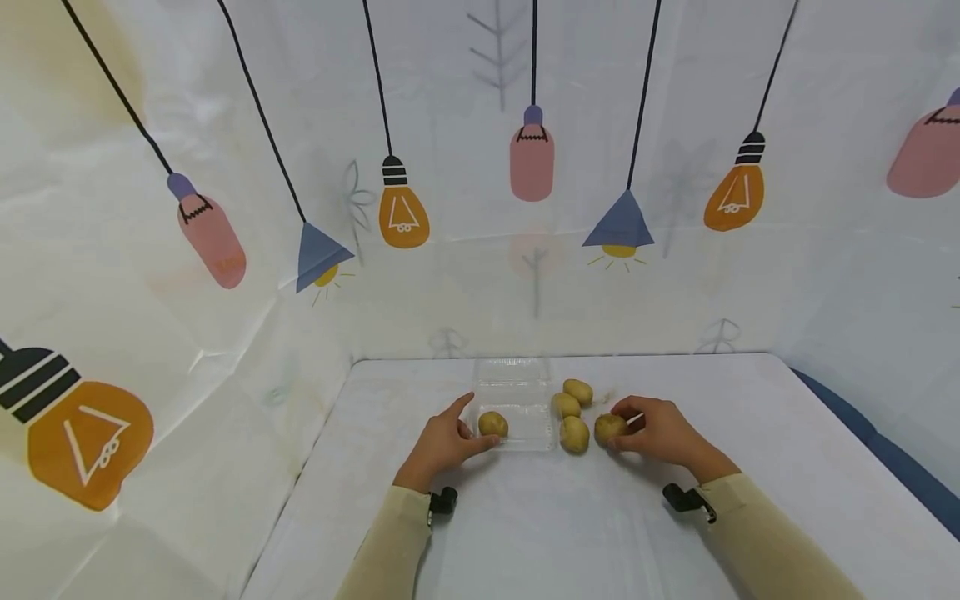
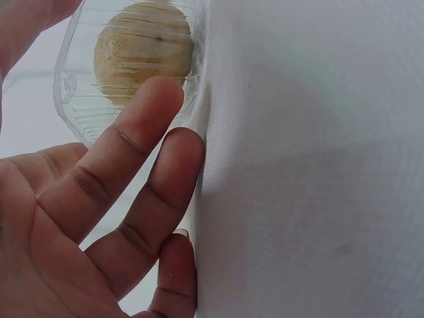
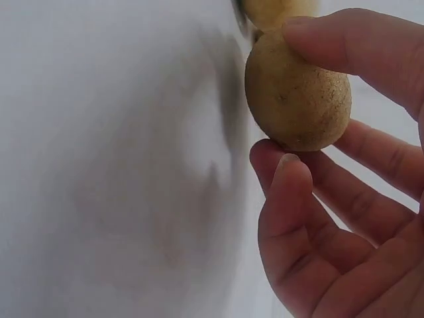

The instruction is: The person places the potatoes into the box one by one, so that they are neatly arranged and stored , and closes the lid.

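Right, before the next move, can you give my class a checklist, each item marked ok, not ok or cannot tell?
1. Lid open: ok; it lies back at the far side of the box.
2. Space in the box: ok; the boxed potato sits at the left, with room to its right.
3. Right hand gripping: ok; thumb and fingers hold the held potato.
4. Left hand steadying the box: cannot tell; it is at the left side, firm contact unclear.
5. Direct path: not ok; a loose potato lies between the held potato and the box.
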Tool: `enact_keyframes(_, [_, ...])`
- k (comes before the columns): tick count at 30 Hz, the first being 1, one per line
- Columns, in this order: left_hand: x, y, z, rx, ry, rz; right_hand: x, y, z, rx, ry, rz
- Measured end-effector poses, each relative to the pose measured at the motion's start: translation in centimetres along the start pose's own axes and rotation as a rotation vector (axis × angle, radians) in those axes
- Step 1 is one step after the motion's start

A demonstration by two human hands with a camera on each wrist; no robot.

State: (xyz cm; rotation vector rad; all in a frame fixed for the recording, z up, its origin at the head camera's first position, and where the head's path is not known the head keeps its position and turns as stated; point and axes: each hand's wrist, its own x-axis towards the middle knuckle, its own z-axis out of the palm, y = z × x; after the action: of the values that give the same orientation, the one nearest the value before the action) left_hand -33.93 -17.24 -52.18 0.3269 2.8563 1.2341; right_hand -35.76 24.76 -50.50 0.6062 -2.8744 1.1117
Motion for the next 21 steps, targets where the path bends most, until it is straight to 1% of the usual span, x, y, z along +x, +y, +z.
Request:
enact_keyframes(7, [0.0,-0.2,0.0,-0.008,-0.002,0.019,0.2,-0.5,-1.1,0.015,-0.009,-0.018])
enact_keyframes(11, [0.0,-0.3,0.0,0.006,0.0,0.024,0.5,-1.2,-1.7,0.042,-0.017,-0.05])
enact_keyframes(17, [-0.1,-0.4,0.0,0.017,0.011,0.048,1.6,-2.1,-2.2,0.051,-0.03,-0.085])
enact_keyframes(21, [0.0,-0.5,0.1,0.014,0.014,0.062,2.5,-2.7,-2.1,0.05,-0.049,-0.098])
